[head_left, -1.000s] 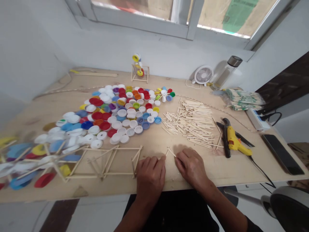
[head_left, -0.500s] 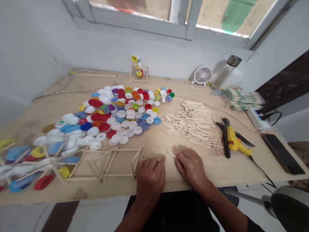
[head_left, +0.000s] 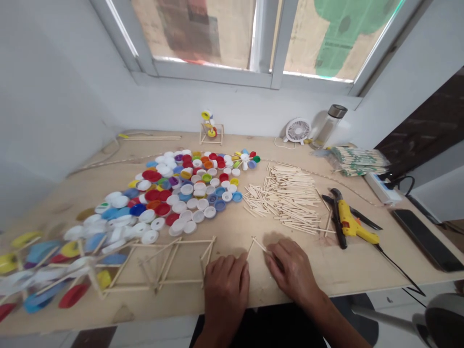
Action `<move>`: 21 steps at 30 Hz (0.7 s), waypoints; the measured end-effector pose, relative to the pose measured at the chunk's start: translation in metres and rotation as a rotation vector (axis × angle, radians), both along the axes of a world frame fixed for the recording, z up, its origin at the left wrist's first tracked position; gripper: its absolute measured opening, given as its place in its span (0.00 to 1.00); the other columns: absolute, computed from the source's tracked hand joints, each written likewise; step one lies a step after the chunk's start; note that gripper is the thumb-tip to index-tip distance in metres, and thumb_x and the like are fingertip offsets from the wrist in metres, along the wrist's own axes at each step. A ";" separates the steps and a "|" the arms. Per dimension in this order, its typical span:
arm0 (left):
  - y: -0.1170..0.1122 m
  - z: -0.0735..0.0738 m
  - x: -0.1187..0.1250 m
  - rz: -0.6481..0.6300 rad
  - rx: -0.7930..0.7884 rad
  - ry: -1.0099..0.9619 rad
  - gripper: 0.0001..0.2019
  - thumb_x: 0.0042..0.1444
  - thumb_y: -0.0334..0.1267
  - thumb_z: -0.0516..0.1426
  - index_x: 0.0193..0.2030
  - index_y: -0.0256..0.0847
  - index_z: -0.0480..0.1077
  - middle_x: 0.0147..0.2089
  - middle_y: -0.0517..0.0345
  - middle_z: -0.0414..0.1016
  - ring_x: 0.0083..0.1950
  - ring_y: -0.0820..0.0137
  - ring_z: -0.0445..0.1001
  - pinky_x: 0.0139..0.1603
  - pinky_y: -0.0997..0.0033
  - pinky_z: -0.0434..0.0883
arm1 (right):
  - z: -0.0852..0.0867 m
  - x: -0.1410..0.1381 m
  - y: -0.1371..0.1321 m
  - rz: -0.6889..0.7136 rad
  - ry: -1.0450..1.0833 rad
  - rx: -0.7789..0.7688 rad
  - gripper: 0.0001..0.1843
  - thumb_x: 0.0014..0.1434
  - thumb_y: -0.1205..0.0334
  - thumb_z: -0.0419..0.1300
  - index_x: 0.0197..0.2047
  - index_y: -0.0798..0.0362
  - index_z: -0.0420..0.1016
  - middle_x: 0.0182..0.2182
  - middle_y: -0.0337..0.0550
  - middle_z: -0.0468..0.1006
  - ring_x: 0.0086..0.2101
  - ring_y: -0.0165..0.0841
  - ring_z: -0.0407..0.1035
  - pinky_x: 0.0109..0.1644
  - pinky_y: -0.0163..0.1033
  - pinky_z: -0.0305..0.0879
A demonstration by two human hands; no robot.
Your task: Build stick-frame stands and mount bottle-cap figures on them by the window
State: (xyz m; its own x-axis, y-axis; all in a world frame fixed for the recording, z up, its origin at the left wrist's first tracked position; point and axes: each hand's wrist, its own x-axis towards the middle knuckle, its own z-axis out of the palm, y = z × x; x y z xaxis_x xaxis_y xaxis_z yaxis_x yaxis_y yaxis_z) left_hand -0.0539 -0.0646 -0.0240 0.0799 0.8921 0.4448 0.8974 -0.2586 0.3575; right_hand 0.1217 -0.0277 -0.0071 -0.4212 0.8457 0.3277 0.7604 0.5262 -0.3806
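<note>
Only the view is tilted upward since the earlier frame; both hands are kept in place. On the table [head_left: 235, 227], a spread of bottle caps [head_left: 181, 193] at far left and a heap of loose sticks [head_left: 288, 198] at far right lie unused. One stick frame [head_left: 170, 263] is already built at near left. A V of two sticks [head_left: 258, 243] is pinched at its near ends, near centre, by the left hand [head_left: 226, 285] and right hand [head_left: 293, 273].
</note>
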 end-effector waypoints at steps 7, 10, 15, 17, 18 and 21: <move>0.000 0.000 -0.001 -0.006 0.024 0.014 0.12 0.58 0.30 0.51 0.44 0.41 0.73 0.27 0.58 0.70 0.31 0.69 0.69 0.37 0.65 0.63 | -0.002 0.002 0.001 0.069 -0.069 0.061 0.13 0.62 0.68 0.53 0.48 0.50 0.72 0.27 0.40 0.71 0.29 0.33 0.65 0.35 0.38 0.60; 0.001 -0.002 0.001 -0.008 0.036 -0.020 0.12 0.59 0.30 0.50 0.43 0.41 0.73 0.26 0.58 0.69 0.31 0.69 0.67 0.37 0.65 0.62 | -0.002 0.001 0.002 0.064 -0.084 0.068 0.12 0.62 0.68 0.54 0.47 0.51 0.73 0.27 0.41 0.71 0.29 0.34 0.65 0.34 0.38 0.60; 0.002 -0.003 0.002 0.009 0.073 -0.066 0.13 0.59 0.30 0.49 0.40 0.41 0.74 0.25 0.58 0.67 0.30 0.69 0.65 0.36 0.65 0.60 | -0.003 0.000 0.002 0.061 -0.112 0.061 0.12 0.62 0.68 0.54 0.48 0.50 0.74 0.27 0.41 0.71 0.29 0.33 0.65 0.35 0.38 0.60; 0.003 -0.003 0.002 -0.007 0.060 -0.060 0.12 0.59 0.29 0.49 0.41 0.41 0.74 0.25 0.59 0.68 0.30 0.69 0.65 0.36 0.65 0.60 | -0.004 0.000 0.003 0.063 -0.118 0.064 0.13 0.62 0.68 0.54 0.48 0.50 0.73 0.27 0.41 0.71 0.29 0.33 0.65 0.35 0.38 0.60; 0.003 -0.003 0.002 -0.014 0.055 -0.062 0.12 0.59 0.29 0.49 0.41 0.40 0.74 0.25 0.59 0.68 0.30 0.69 0.65 0.36 0.65 0.59 | -0.005 0.000 0.003 0.063 -0.118 0.064 0.13 0.63 0.68 0.53 0.48 0.50 0.73 0.27 0.41 0.71 0.29 0.33 0.65 0.35 0.38 0.60; 0.002 -0.004 0.002 -0.016 0.063 -0.085 0.12 0.60 0.30 0.49 0.42 0.40 0.73 0.25 0.58 0.68 0.30 0.69 0.64 0.36 0.65 0.59 | -0.005 0.000 0.003 0.066 -0.108 0.073 0.13 0.64 0.67 0.52 0.48 0.50 0.74 0.27 0.41 0.71 0.29 0.33 0.64 0.35 0.38 0.60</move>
